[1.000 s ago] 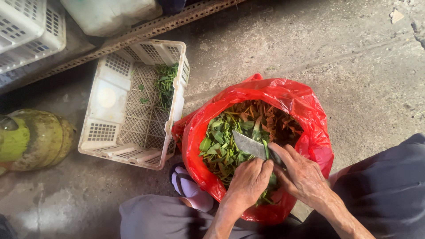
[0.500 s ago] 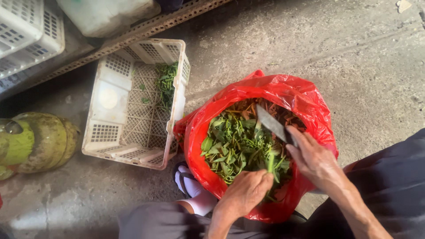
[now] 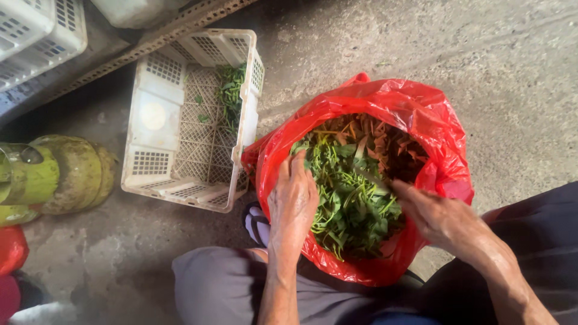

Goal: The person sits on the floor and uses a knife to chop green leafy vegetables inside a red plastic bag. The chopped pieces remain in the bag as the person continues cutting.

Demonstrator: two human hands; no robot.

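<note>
A red plastic bag (image 3: 415,108) stands open on the concrete floor between my knees. It is full of green leafy stems (image 3: 352,204), with brownish wilted leaves (image 3: 385,141) at the far side. My left hand (image 3: 293,198) lies palm down on the left part of the greens, fingers stretched toward the bag's rim. My right hand (image 3: 442,219) reaches in from the right, closed around a knife (image 3: 372,177) whose thin blade points into the leaves and is partly hidden by them.
A white plastic crate (image 3: 174,120) lies to the left with a few green stems (image 3: 230,93) in it. Green gas cylinders (image 3: 54,174) lie at the far left. More white crates (image 3: 36,30) and a metal rail (image 3: 168,33) line the top. A purple sandal (image 3: 256,222) shows by the bag.
My left hand slid from the bag's near edge up onto the left side of the greens. My right hand lowered the knife, whose blade went from raised to down among the leaves.
</note>
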